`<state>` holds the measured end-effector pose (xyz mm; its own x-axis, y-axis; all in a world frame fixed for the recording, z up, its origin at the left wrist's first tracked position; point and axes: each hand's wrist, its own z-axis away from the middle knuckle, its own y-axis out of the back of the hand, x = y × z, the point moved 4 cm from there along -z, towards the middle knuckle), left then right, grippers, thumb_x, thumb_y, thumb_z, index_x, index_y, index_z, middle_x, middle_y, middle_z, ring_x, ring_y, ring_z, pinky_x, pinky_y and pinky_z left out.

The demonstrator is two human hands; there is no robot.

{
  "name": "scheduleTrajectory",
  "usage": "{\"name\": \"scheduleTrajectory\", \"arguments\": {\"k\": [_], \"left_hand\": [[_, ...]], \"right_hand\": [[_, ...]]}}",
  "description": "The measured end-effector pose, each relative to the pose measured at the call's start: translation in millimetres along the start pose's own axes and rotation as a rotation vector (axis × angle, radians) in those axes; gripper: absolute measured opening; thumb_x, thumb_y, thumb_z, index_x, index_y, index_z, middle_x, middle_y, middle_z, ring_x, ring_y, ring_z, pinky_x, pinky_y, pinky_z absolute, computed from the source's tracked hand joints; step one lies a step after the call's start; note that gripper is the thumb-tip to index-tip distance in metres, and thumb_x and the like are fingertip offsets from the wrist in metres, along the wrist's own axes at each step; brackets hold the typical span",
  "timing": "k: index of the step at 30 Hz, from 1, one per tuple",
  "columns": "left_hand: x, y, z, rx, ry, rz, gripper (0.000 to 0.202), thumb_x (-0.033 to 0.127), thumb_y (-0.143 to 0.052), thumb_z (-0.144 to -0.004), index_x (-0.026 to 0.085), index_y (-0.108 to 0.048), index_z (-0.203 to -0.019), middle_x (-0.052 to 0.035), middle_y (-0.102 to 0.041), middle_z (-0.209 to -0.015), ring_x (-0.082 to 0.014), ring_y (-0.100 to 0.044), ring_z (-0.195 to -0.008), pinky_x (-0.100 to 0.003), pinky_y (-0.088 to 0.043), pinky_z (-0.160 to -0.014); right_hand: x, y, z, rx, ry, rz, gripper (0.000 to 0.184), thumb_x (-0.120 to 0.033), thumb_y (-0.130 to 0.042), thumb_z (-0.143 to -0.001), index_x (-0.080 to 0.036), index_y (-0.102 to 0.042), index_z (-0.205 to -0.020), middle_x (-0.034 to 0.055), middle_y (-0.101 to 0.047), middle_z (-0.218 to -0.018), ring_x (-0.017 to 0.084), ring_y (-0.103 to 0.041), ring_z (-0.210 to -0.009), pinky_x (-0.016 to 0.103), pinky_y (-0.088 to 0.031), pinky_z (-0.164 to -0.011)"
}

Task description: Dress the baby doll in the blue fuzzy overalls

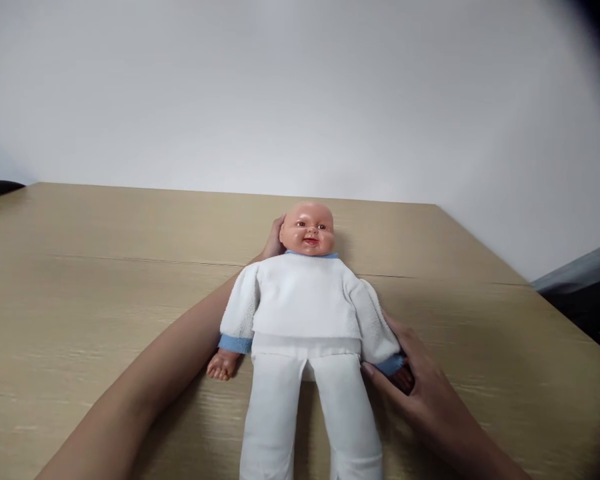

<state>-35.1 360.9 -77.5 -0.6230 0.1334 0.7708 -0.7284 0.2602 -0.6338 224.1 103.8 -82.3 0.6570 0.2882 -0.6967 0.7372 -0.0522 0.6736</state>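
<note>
A bald baby doll [307, 300] in a white fleece top with blue cuffs and collar and white trousers lies face up, its head away from me. My left hand [275, 241] is at the side of the doll's head and cups it from behind; most of its fingers are hidden there. My right hand [420, 380] wraps the doll's other side at the sleeve cuff, with the thumb by the hip and the fingers along the outside of the arm. The doll's feet are cut off by the bottom of the view.
Beneath the doll is a light wooden table [105, 293] with a seam running across it. A plain white wall [280, 93] rises behind its far edge. Dark objects show past the table at the right [590, 300] and far left [0, 189].
</note>
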Motion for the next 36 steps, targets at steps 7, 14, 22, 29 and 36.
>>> {"name": "scheduleTrajectory", "arguments": {"k": [7, 14, 22, 29, 36], "left_hand": [[0, 4.8, 6, 0.013, 0.093, -0.056, 0.046, 0.050, -0.062, -0.098, 0.011, -0.077, -0.118, -0.0158, -0.082, -0.126, -0.0365, -0.064, -0.144, -0.048, -0.041, -0.131], [-3, 3.3, 9, -0.150, 0.327, -0.018, 0.076, 0.072, -0.050, -0.101, 0.008, -0.074, -0.135, -0.0188, -0.076, -0.140, -0.0392, -0.062, -0.146, -0.051, -0.042, -0.130], [3, -9.0, 15, -0.123, 0.266, -0.026, 0.065, 0.061, -0.046, -0.107, 0.008, -0.076, -0.131, -0.0166, -0.077, -0.138, -0.0355, -0.063, -0.146, -0.046, -0.044, -0.130], [4, -8.6, 13, -0.115, 0.191, -0.075, 0.059, 0.056, -0.049, -0.106, 0.007, -0.079, -0.122, -0.0172, -0.082, -0.128, -0.0375, -0.070, -0.136, -0.050, -0.045, -0.128], [0, -10.9, 14, -0.119, 0.187, -0.023, 0.062, 0.056, -0.046, -0.108, 0.006, -0.079, -0.121, -0.0196, -0.080, -0.130, -0.0379, -0.069, -0.137, -0.050, -0.044, -0.129]], "right_hand": [[5, 4, 0, -0.007, -0.012, -0.009, 0.074, -0.054, -0.071, -0.099, -0.035, -0.043, -0.165, 0.0105, -0.065, -0.156, 0.039, -0.067, -0.138, 0.057, -0.059, -0.113], [5, 5, 0, -0.009, -0.002, -0.021, 0.069, -0.053, -0.070, -0.100, -0.035, -0.044, -0.162, 0.0122, -0.062, -0.158, 0.039, -0.065, -0.141, 0.060, -0.057, -0.116], [1, 8, -2, -0.020, -0.014, -0.026, 0.066, -0.051, -0.069, -0.101, -0.029, -0.048, -0.160, 0.0148, -0.065, -0.154, 0.038, -0.068, -0.137, 0.054, -0.060, -0.112], [1, 9, -3, -0.048, -0.041, -0.041, 0.064, -0.053, -0.068, -0.102, -0.032, -0.048, -0.159, 0.0124, -0.067, -0.152, 0.037, -0.070, -0.134, 0.055, -0.061, -0.111], [1, 8, -3, -0.066, -0.045, -0.035, 0.066, -0.053, -0.066, -0.103, -0.032, -0.044, -0.161, 0.0127, -0.063, -0.156, 0.037, -0.066, -0.139, 0.056, -0.057, -0.115]]}}
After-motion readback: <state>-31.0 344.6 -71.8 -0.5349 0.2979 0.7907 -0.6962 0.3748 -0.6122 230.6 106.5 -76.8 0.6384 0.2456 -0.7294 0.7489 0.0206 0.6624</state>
